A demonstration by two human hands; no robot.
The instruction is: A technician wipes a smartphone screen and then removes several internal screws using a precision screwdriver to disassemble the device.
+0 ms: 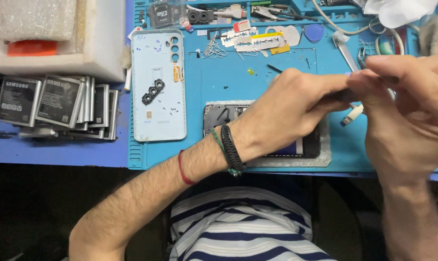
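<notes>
your left hand (296,104) and right hand (407,106) meet fingertip to fingertip above the blue work mat (228,82), pinching a small dark part (348,94) between them. the opened phone (223,116) lies under your left wrist; its pale back cover (158,96) rests just left.

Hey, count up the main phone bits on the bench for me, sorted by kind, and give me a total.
Opened phone under the left hand: 1
Pale blue back cover: 1
Black camera ring piece on that cover: 1
White cable plug by the right hand: 1
Stack of grey batteries: 1 stack, number inside unclear
Total: 5
</notes>
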